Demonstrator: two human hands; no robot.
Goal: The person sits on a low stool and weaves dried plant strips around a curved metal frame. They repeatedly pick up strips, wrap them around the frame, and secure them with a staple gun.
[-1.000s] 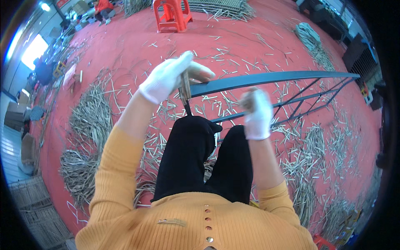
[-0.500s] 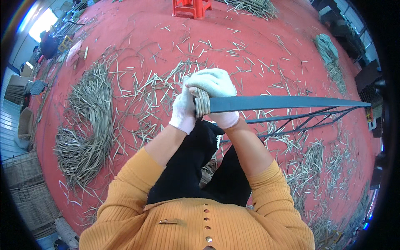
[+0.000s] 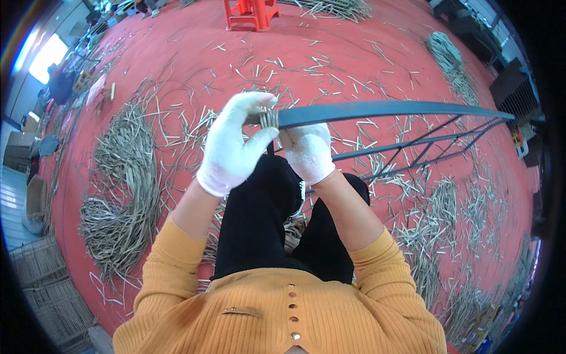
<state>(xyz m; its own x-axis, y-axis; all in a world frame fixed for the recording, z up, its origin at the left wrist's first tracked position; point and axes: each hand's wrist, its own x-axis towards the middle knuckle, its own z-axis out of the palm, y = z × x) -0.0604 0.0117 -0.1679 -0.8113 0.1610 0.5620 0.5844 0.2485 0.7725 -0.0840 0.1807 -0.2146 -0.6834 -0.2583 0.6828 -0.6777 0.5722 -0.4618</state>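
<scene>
A dark metal frame [image 3: 383, 110] with a long curved bar stretches across in front of me, toward the right. Near its left end, several tan dried-plant strands [image 3: 269, 118] are wound side by side around the bar. My left hand [image 3: 231, 144], in a white glove, grips this winding between thumb and fingers. Just below the bar and right of the winding is my right hand [image 3: 308, 152], also gloved in white. It looks curled, but its fingertips are hidden behind the bar, and what it holds cannot be seen.
Cut strand pieces litter the red floor [image 3: 194, 53]. A large heap of dried strands [image 3: 124, 183] lies at left, another pile [image 3: 433, 218] at right. A red plastic stool [image 3: 250, 15] stands ahead. A covered bundle [image 3: 451, 65] lies at far right; woven panels [image 3: 44, 277] are at lower left.
My left hand has shifted left and opened out from its clasp near the right hand to the winding's side. The right hand has come off the top to below the bar.
</scene>
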